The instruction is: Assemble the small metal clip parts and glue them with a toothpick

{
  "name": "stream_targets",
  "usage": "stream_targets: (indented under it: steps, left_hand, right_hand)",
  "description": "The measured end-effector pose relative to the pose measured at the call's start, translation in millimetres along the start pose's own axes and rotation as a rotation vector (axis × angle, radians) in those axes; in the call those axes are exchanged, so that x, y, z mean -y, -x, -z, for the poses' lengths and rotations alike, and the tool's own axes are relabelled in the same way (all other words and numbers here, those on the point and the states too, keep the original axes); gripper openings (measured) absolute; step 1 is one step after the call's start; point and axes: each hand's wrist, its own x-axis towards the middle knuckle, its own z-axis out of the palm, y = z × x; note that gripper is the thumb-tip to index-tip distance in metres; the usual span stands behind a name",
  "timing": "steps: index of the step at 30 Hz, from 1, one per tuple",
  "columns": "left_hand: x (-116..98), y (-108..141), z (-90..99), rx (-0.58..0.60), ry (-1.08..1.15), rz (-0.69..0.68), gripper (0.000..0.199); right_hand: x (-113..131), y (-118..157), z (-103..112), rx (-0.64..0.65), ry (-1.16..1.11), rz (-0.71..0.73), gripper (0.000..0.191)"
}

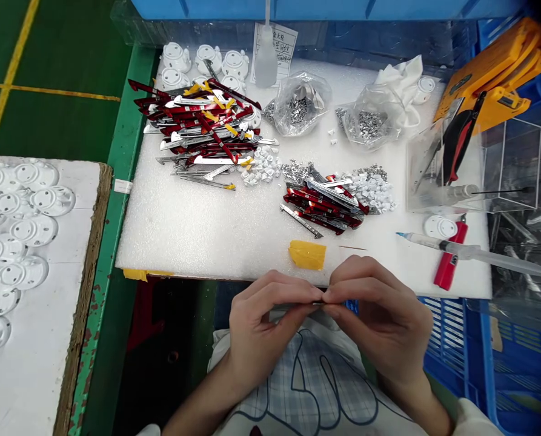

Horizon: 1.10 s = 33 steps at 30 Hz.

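Note:
At the front edge of the white foam mat [197, 236], my left hand [270, 321] and my right hand [379, 321] meet fingertip to fingertip. Both pinch one small thin dark piece [318, 303], mostly hidden by the fingers, so its kind does not show. Just beyond my fingers lies a piece of yellow tape [307, 255]. Further up is a pile of slim red and silver strips [325, 203], flanked by small white parts [372, 189] and tiny metal bits [295, 171]. A larger heap of similar strips [206, 121] lies to the upper left.
Plastic bags of metal bits [302, 106] stand at the back beside a squeeze bottle [265, 57]. On the right are a clear box [452, 194] with tools, a red marker [451, 257] and a syringe [443, 244]. White round parts [25, 251] cover the left board.

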Motion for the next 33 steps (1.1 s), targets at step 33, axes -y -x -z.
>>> stream_targets:
  steps: [33]
  left_hand:
    - [20,-13,0.0,-0.109,0.174,0.352,0.012]
  right_hand:
    - [-46,1,24,-0.306,0.567,-0.054,0.008]
